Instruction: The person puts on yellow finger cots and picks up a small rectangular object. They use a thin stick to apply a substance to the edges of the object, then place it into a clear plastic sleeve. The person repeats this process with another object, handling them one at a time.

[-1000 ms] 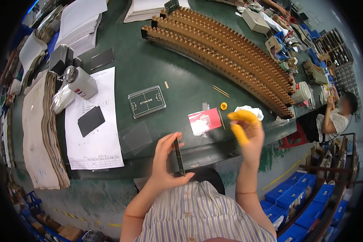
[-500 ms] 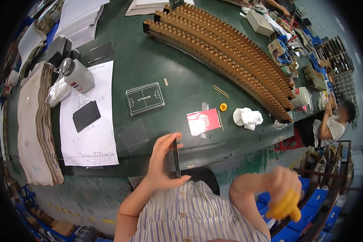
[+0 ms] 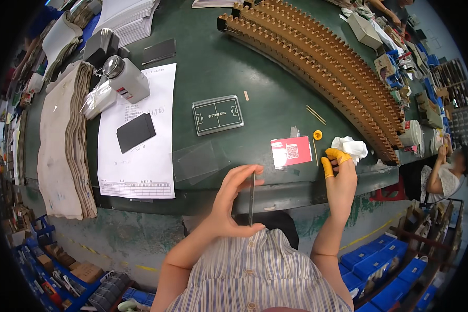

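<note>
My left hand (image 3: 234,203) grips a thin dark plate (image 3: 251,200) by its opposite edges, fingers at the far end and thumb at the near end. The plate stands nearly edge-on, so its faces barely show. My right hand (image 3: 340,177), with yellow finger cots on the thumb and fingers, reaches over the table's front edge. Its thumb and fingers are apart, the fingertips at the near side of a crumpled white cloth (image 3: 352,147). Left of that hand lie a small yellow cap-like piece (image 3: 317,135), a thin stick (image 3: 315,152) and a red-and-white card (image 3: 282,153).
A dark stack of rectangular plates (image 3: 218,115) lies mid-table beside clear film sheets (image 3: 200,162). Leftward are a printed paper (image 3: 135,179), black cards (image 3: 135,132) and a pump bottle (image 3: 127,80). Long notched brown racks (image 3: 317,57) cross the back right. A co-worker (image 3: 444,177) sits far right.
My right hand has swung from low at the right up over the table to the white cloth. The left hand still holds the plate; the whole view has shifted.
</note>
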Demonstrator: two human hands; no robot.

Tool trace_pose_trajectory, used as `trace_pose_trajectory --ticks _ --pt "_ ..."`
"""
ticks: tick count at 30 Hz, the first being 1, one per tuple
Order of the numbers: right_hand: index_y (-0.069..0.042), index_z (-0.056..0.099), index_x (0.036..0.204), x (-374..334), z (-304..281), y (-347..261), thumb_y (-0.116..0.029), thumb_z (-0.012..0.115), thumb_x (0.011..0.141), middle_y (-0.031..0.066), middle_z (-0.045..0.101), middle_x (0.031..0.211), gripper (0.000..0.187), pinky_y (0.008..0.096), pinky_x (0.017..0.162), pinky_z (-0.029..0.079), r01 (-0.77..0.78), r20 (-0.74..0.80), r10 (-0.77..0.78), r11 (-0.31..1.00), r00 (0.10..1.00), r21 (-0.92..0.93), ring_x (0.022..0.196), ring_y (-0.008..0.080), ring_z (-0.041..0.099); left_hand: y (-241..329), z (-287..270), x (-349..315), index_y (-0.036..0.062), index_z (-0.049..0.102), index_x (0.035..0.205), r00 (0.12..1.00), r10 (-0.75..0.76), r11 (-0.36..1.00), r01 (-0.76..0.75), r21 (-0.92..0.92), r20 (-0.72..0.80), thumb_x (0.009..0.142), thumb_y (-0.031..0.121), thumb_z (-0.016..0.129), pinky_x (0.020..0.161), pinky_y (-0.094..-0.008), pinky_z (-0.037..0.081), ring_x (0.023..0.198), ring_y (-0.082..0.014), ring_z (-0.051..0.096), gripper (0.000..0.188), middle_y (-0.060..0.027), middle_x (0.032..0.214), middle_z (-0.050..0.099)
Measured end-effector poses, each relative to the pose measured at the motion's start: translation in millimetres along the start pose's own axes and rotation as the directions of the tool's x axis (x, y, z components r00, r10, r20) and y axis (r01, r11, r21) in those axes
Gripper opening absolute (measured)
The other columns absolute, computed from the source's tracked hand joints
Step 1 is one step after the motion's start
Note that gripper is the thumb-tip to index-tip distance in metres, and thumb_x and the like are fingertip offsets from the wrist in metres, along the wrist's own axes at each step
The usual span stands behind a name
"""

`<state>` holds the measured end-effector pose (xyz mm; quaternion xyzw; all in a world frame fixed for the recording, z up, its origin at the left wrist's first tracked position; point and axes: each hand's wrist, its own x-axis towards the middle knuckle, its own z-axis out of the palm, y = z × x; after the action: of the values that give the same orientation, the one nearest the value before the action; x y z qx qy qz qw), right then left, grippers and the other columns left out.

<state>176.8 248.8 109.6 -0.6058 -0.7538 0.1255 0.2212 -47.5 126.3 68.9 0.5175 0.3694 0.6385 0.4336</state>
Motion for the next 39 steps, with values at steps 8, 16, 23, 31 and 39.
trace_pose_trajectory --ticks 8,16,23,31,39 --pt "-0.006 0.063 0.106 4 2 5 -0.006 0.068 0.083 0.0129 0.062 0.09 0.024 0.0377 0.072 0.049 0.086 -0.033 -0.089 0.994 0.996 -0.072 0.08 0.029 0.061 4 1 1 -0.0055 0.029 0.143 0.978 -0.183 0.93 0.141 -0.338 -0.096 0.065 0.05 0.078 0.1 -0.0473 0.045 0.127 -0.0321 0.045 0.108 -0.0196 0.136 0.042" --pt "-0.004 0.064 0.095 14 -8 -4 -0.003 0.065 0.078 0.0122 0.063 0.084 0.017 0.0407 0.07 0.049 0.084 -0.013 -0.092 0.958 0.996 -0.276 0.08 0.03 0.061 10 0 3 -0.0068 0.028 0.143 0.959 -0.262 0.897 0.199 -0.394 -0.11 0.065 0.06 0.075 0.099 -0.0473 0.046 0.125 -0.0322 0.047 0.113 -0.0201 0.137 0.043" --pt "0.0 0.057 0.076 36 -6 -5 -0.003 0.066 0.07 0.0163 0.06 0.072 0.011 0.0419 0.062 0.048 0.307 0.088 -0.299 0.851 0.95 -0.427 0.069 0.0332 0.06 3 -3 1 -0.005 0.026 0.145 0.977 -0.193 0.889 0.137 -0.436 -0.086 0.069 0.048 0.077 0.101 -0.0468 0.043 0.128 -0.0303 0.044 0.106 -0.0192 0.14 0.04" --pt "0.0 0.058 0.091 29 -14 3 0.001 0.064 0.073 0.0151 0.059 0.084 0.019 0.0406 0.064 0.048 0.344 0.048 -0.348 0.878 0.936 -0.333 0.073 0.0319 0.059 7 2 3 -0.0074 0.029 0.142 0.957 -0.254 0.894 0.176 -0.412 -0.143 0.065 0.057 0.076 0.098 -0.0467 0.047 0.125 -0.0321 0.048 0.111 -0.0205 0.136 0.042" --pt "-0.003 0.064 0.1 11 -8 -8 0.006 0.064 0.078 0.0123 0.06 0.1 0.024 0.0341 0.068 0.051 0.234 -0.06 -0.23 0.97 0.971 0.067 0.077 0.0267 0.062 2 -5 2 -0.0053 0.025 0.146 0.98 -0.193 0.874 0.154 -0.46 -0.039 0.07 0.041 0.077 0.101 -0.0452 0.043 0.127 -0.0288 0.043 0.103 -0.0182 0.14 0.04"
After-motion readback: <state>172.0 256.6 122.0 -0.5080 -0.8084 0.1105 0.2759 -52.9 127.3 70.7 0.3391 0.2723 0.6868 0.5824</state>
